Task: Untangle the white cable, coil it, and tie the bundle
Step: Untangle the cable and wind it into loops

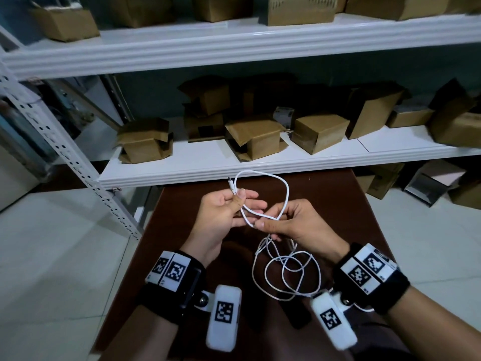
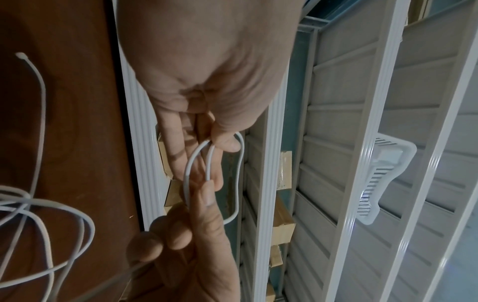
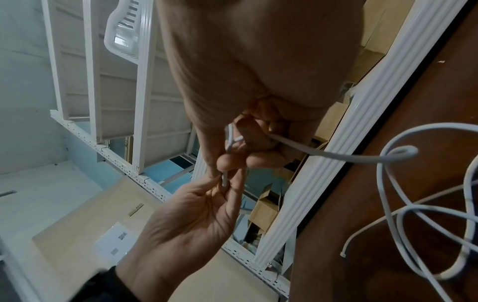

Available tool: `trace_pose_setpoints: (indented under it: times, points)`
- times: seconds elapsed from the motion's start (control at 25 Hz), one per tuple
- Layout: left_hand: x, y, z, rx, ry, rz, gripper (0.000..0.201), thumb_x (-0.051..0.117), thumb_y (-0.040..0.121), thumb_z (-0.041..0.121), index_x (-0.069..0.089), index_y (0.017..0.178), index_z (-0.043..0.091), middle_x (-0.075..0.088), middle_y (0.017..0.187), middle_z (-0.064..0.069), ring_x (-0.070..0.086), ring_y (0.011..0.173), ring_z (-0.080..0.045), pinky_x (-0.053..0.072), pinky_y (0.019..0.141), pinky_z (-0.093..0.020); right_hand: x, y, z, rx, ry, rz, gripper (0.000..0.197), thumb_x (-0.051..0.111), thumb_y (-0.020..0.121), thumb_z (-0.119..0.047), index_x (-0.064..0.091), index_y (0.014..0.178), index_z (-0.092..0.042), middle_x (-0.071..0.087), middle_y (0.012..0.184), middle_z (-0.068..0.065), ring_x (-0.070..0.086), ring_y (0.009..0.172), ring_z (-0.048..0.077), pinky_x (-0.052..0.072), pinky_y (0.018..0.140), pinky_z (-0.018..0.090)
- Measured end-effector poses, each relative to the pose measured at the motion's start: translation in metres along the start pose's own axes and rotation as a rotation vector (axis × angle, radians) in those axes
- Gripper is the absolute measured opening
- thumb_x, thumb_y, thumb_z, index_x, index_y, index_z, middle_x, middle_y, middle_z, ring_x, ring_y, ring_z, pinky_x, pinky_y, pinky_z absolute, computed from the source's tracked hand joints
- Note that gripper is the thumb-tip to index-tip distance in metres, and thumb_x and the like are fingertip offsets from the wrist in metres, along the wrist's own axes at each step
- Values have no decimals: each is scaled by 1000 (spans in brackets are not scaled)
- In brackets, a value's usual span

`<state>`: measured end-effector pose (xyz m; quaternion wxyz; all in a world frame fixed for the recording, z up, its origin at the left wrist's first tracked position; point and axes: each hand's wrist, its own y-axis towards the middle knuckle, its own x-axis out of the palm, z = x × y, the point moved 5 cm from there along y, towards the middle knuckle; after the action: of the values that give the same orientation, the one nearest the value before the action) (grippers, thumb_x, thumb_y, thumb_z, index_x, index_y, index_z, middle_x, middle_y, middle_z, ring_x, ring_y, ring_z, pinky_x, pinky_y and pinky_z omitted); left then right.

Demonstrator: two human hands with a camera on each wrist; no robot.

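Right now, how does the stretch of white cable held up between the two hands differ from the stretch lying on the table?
The raised loop forms one open arc in the air; the slack on the table lies in several overlapping rings. The raised loop is pinched at both ends, by the left hand near a connector and by the right hand; the slack rests loose on the brown table. Both are one white cable.

storeroom, white metal shelving (image 1: 234, 48), many cardboard boxes (image 1: 318, 131), tiled floor (image 1: 52, 256)
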<state>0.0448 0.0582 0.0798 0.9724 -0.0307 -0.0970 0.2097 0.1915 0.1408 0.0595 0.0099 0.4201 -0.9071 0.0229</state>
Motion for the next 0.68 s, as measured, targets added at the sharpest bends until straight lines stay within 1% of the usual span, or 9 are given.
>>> trace_pose_setpoints:
  times: [0.08, 0.16, 0.24, 0.28, 0.44, 0.52, 0.6, 0.68]
  points:
    - [2, -1, -1, 5, -11, -5, 28, 53, 109, 22, 70, 112, 0, 81, 99, -20, 80, 86, -26, 65, 74, -31, 0, 0, 1, 5, -14, 2, 17, 86, 79, -5, 76, 85, 7, 64, 63, 9, 56, 52, 9, 46, 53, 16]
    - [2, -1, -1, 11, -36, -2, 27, 53, 109, 21, 69, 115, 1, 81, 101, -20, 80, 90, -28, 65, 76, -32, 1, -2, 1, 18, -54, -2, 10, 87, 79, -8, 79, 81, -1, 66, 64, 9, 58, 53, 10, 46, 54, 16]
    - [3, -1, -2, 22, -60, 4, 25, 55, 108, 20, 68, 119, 2, 80, 104, -20, 80, 93, -31, 65, 77, -33, 3, -3, 2, 26, -105, -6, 10, 88, 80, -12, 80, 75, -9, 67, 61, 10, 58, 51, 10, 45, 54, 17]
    - [4, -1, -2, 26, -71, 5, 25, 56, 107, 19, 67, 121, 1, 80, 105, -21, 80, 94, -32, 65, 77, -34, 4, -4, 3, 32, -122, 2, 12, 87, 81, -13, 79, 73, -9, 66, 59, 10, 57, 50, 10, 44, 53, 18]
    - [7, 0, -6, 13, -101, -11, 25, 59, 105, 13, 65, 122, -4, 79, 107, -21, 79, 96, -32, 64, 77, -33, 5, -4, 6, 17, -64, 74, 13, 83, 84, -8, 78, 82, 4, 64, 55, 6, 54, 48, 7, 42, 52, 16]
    - [8, 0, -6, 10, -116, -20, 24, 59, 105, 11, 64, 122, -6, 79, 108, -22, 79, 98, -32, 64, 78, -32, 5, -3, 8, 19, -40, 101, 20, 83, 85, -10, 76, 84, 9, 63, 56, 8, 53, 48, 7, 42, 52, 16]
    - [9, 0, -6, 8, -125, -29, 24, 60, 104, 9, 64, 121, -8, 79, 109, -21, 79, 100, -33, 64, 79, -32, 5, -3, 11, 30, -23, 134, 26, 84, 85, -14, 74, 83, 10, 62, 57, 10, 51, 48, 9, 41, 52, 17]
    - [10, 0, -7, 6, -124, -33, 24, 60, 104, 8, 64, 121, -9, 79, 109, -21, 79, 101, -32, 64, 81, -32, 5, -4, 12, 43, 11, 170, 26, 84, 85, -15, 74, 82, 9, 61, 58, 11, 49, 48, 11, 41, 51, 18]
